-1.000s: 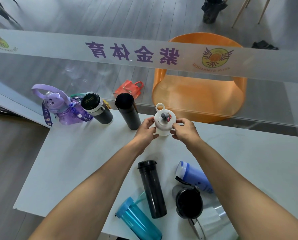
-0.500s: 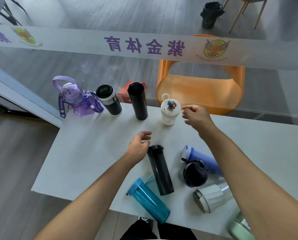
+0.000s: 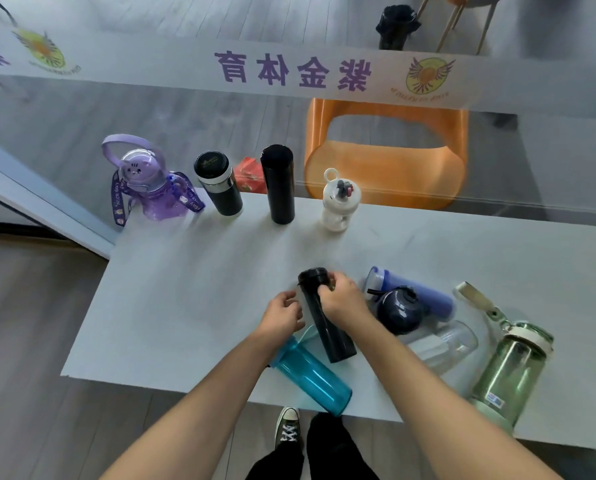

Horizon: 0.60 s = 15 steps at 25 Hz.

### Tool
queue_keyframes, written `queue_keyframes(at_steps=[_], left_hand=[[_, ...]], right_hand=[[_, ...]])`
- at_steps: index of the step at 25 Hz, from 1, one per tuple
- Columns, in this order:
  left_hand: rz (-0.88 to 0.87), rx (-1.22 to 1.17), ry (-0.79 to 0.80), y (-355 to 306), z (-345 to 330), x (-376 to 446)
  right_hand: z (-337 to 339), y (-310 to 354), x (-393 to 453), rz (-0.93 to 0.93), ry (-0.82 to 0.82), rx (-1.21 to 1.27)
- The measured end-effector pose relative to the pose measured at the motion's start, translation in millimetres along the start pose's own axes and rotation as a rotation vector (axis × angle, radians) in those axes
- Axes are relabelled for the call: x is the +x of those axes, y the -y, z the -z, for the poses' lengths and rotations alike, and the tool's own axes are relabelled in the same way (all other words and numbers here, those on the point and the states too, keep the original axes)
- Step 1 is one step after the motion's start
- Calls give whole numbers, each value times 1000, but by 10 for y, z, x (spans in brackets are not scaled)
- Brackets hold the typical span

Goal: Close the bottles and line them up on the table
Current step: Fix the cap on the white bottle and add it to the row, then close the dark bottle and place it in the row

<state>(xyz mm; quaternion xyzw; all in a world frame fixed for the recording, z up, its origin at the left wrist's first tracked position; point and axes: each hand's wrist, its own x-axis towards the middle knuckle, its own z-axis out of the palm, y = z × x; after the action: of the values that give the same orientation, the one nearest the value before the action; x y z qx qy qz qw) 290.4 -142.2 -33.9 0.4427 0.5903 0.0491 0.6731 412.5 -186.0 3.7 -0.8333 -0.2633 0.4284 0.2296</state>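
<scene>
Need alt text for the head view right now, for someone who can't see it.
Both hands, left hand and right hand, grip a black bottle lying on the white table among other lying bottles. Four bottles stand in a row along the far edge: purple, short black, tall black, white.

Four bottles stand upright in a row along the far edge of the counter (image 3: 185, 306): a purple cat-lid bottle (image 3: 151, 188), a short black flask (image 3: 220, 185), a tall black flask (image 3: 278, 185) and a small white bottle (image 3: 339, 202). Nearer, a slim black bottle (image 3: 327, 327) lies on its side, cap pointing away, beside a lying teal bottle (image 3: 310, 375). To the right lie a blue bottle (image 3: 428, 299), a dark navy bottle (image 3: 398, 310), a clear bottle (image 3: 445, 344) and a green bottle (image 3: 511, 368).
</scene>
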Motion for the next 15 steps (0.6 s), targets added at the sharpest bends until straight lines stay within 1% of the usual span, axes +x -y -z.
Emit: queue_keyframes(at_steps=[4,7,10,15], left_hand=[[80,-73,-8,-8,-55,181],[88,-119,36,-75,-118,204],[14,-150,56,-197,-139,115],[-178,-139,-44,-406,-58,-46]], right_hand=[[-169,-131,214,-110,-4,-69],[-217,-173,351,-143,43,-40],[-175,-166,338,-116,39,24],[34,-28,230,9,-114,248]])
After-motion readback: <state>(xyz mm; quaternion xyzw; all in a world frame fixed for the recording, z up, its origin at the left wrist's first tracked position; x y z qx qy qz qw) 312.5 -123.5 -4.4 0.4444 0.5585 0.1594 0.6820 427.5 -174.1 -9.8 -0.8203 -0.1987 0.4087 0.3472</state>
